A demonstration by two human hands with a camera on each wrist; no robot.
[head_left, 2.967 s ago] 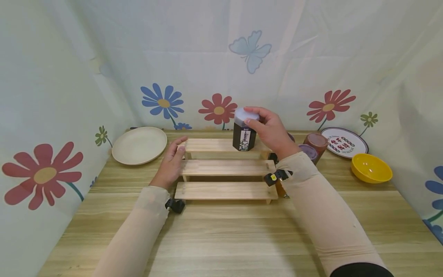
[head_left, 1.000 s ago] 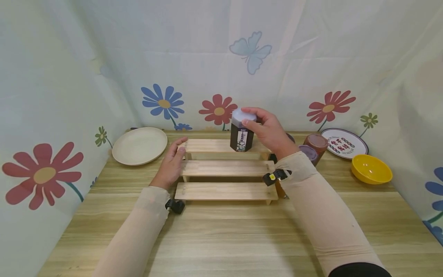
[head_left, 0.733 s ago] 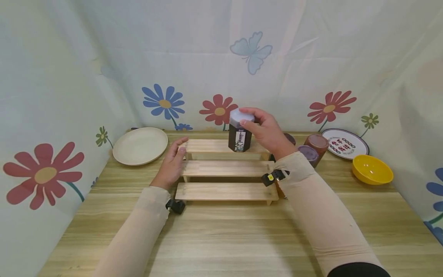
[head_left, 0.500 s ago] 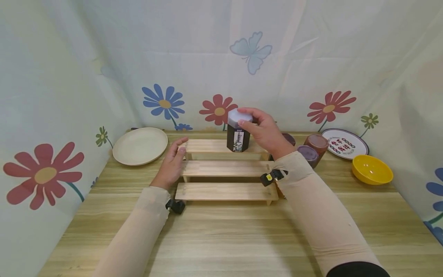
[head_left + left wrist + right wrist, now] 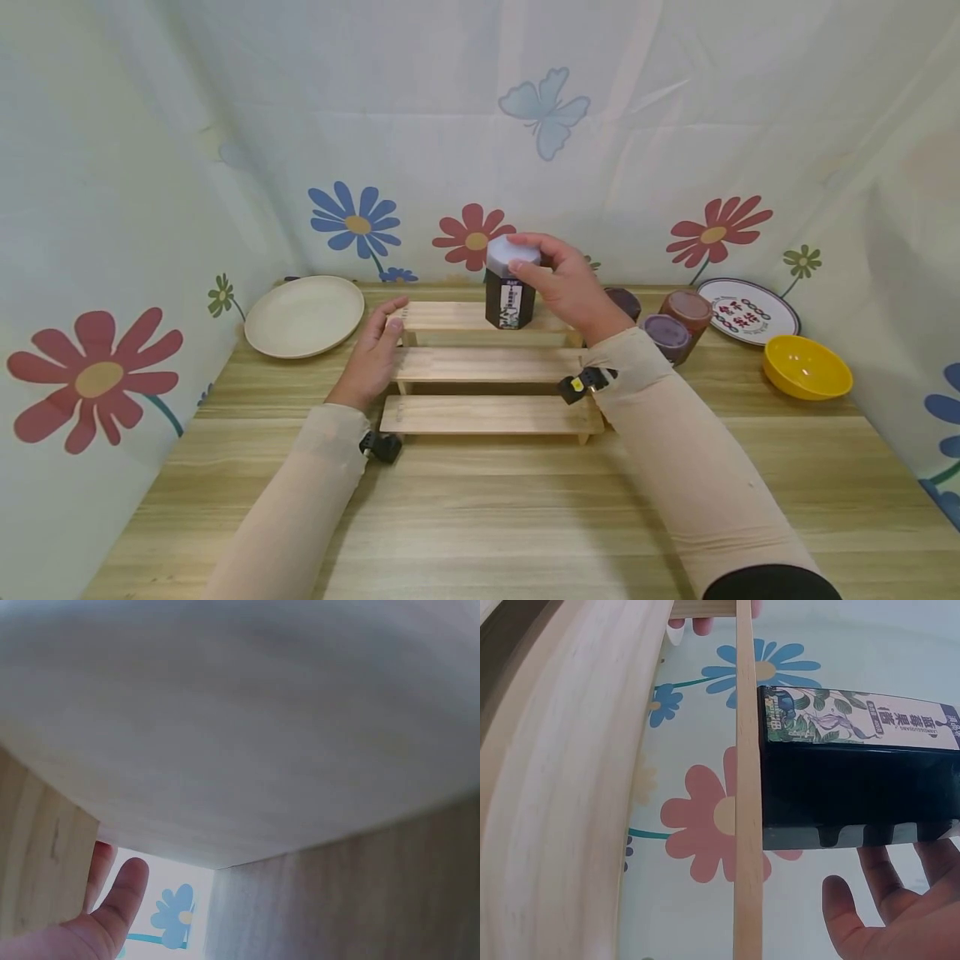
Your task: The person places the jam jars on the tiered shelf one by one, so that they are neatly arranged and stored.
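In the head view, a three-tier wooden rack stands on the table. My right hand grips a dark six-sided jar by its pale lid, thumb in front and fingers behind. The jar is upright at the middle of the top tier. In the right wrist view, the base of the labelled jar meets the thin top board. My left hand holds the left end of the top tier. The left wrist view shows its thumb beside the wooden side piece; the other fingers are mostly hidden.
Right of the rack stand several jars: a reddish one, a purple-topped one and a dark-topped one. Farther right are a patterned plate and a yellow bowl. A cream plate lies at left. Printed curtains enclose the table.
My right hand has moved the jar slowly left along the top tier, uncovering more of the jars at right. My left hand and the rack have stayed in place.
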